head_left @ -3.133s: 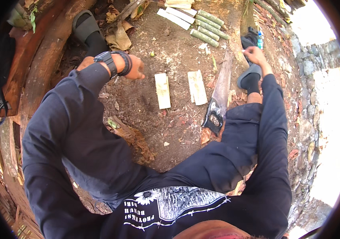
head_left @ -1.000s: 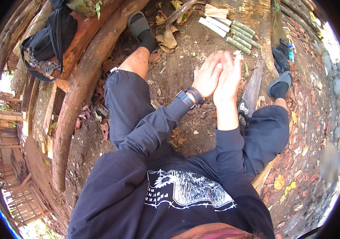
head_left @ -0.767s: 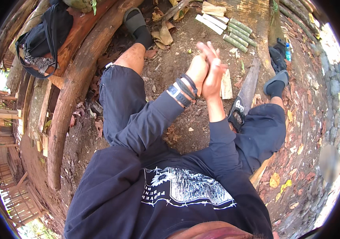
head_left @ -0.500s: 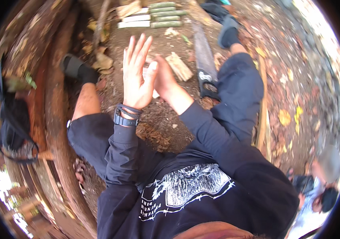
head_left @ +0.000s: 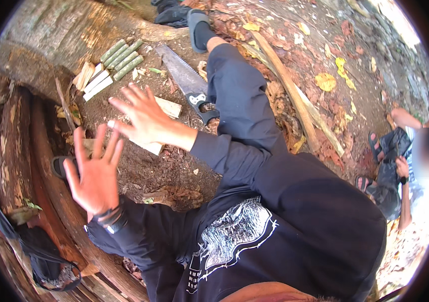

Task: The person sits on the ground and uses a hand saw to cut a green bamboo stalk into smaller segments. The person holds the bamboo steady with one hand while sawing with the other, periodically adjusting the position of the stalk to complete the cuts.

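Note:
My left hand (head_left: 96, 178) is raised with its palm showing and its fingers spread, and nothing is in it. Just to the right and farther out, my right hand (head_left: 146, 118) is open too, its fingers stretched toward the left. The hands are apart. Beneath the right hand lie a split wood piece (head_left: 169, 107) and a pale wood block (head_left: 152, 146), partly covered. A handsaw (head_left: 181, 70) rests on the ground, its black handle near my right leg. Several green cut sticks (head_left: 125, 60) lie in a row beyond, beside pale split sticks (head_left: 97, 85).
Long logs (head_left: 15, 136) are stacked along the left, with a black bag (head_left: 48, 254) on them. A thick trunk (head_left: 73, 30) lies across the far side. Wooden strips (head_left: 292, 95) lie right of my leg. Another person (head_left: 400, 166) sits at the far right.
The view has turned, so the ground things appear farther left. My hands, close together before, have moved apart, and their fingers are now spread.

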`<state>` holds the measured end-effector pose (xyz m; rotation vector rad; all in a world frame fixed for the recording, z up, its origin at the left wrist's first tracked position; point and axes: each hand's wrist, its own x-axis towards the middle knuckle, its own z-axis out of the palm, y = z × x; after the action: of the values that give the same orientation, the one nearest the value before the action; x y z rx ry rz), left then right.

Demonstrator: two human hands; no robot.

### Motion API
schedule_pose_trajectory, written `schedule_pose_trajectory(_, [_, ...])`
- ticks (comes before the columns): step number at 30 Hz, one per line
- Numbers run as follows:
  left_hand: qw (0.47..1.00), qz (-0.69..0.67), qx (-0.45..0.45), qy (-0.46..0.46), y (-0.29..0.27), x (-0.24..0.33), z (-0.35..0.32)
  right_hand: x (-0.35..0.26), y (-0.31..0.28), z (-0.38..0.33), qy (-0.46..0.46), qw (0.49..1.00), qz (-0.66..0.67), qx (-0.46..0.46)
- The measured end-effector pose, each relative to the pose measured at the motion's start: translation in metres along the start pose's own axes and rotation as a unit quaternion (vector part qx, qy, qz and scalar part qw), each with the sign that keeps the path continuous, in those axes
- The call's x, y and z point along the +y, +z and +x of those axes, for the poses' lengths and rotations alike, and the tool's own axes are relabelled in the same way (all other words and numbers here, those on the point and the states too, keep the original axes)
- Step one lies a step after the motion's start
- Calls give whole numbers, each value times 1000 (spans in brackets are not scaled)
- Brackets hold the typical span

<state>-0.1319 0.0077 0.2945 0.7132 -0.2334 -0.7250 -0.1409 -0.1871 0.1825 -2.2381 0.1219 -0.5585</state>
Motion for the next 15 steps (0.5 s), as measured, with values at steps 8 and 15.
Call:
schedule_pose_trajectory(8, [730,610,263,162,-77,135,-107,119,-261,-80,24,918,85,387])
schedule_pose_trajectory(15, [665,638,340,187,-94,183,-184,281,-327,-323,439,836,-251,213])
